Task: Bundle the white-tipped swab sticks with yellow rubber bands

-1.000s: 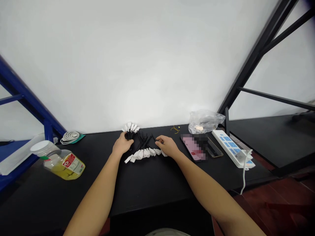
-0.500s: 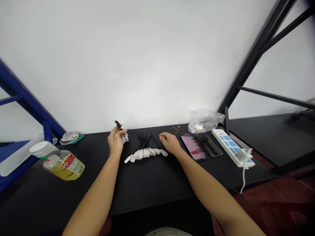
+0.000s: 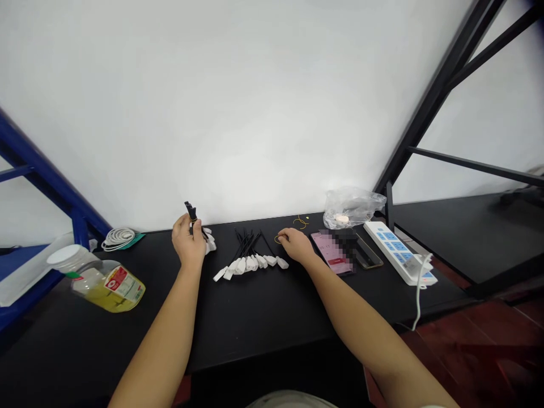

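Observation:
My left hand is closed round a bundle of black cable ties with white tags, held upright above the black table; black ends stick out above my fist and white tags hang to the right. A row of loose cable ties with white tags lies fanned on the table between my hands. My right hand rests on the table just right of that row, fingers curled over a small yellow rubber band.
A plastic jar of yellow liquid lies at the left, a coiled white cable behind it. Right of my hand are a phone, a white power strip, a clear plastic bag and another yellow band. Metal frames flank the table.
My left hand lifted the bundle of ties off the table and moved it up and to the left. My right hand shifted slightly back to the yellow rubber band.

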Demonstrator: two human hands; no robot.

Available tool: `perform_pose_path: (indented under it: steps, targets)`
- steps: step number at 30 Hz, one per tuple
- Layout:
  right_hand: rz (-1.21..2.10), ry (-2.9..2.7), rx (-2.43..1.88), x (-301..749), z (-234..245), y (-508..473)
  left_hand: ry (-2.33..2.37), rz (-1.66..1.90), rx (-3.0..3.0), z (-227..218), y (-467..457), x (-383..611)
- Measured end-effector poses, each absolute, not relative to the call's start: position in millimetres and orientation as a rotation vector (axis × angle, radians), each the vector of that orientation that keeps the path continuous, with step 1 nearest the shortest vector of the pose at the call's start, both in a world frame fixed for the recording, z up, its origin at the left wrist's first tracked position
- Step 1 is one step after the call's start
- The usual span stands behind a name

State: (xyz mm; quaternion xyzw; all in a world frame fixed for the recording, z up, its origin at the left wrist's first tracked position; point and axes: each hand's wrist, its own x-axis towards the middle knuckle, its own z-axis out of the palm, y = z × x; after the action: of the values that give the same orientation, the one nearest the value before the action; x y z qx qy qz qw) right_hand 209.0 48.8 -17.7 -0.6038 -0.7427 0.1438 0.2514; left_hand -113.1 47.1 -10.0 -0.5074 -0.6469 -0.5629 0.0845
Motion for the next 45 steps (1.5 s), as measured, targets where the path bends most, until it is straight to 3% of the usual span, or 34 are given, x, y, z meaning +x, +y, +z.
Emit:
perform_pose_path:
  steps: [6,13,23,33,45]
  targets:
    - [0.436,-2.06,-1.563,204.4,-20.8,47.0,-2.043,-1.683,-1.687,-0.3,36.5,-105.2]
    - [0.486,-2.033,-1.488,203.4,-22.7,46.7,-2.342,-1.034,-1.957,12.8,32.6,-106.5]
    - [0.266,-2.035,-1.004,164.6,-7.6,12.8,-1.96,-0.911,-2.711,34.2,-1.8,-46.7]
    - [0.083,-1.932,-1.289,140.1,-15.5,6.9,-1.948,-0.574,-2.842,19.8,-4.6,-29.4]
    - [-0.225,-2.014,-1.35,134.8,-16.4,20.8,-1.916,-0.43,-2.897,19.3,-7.2,-24.5]
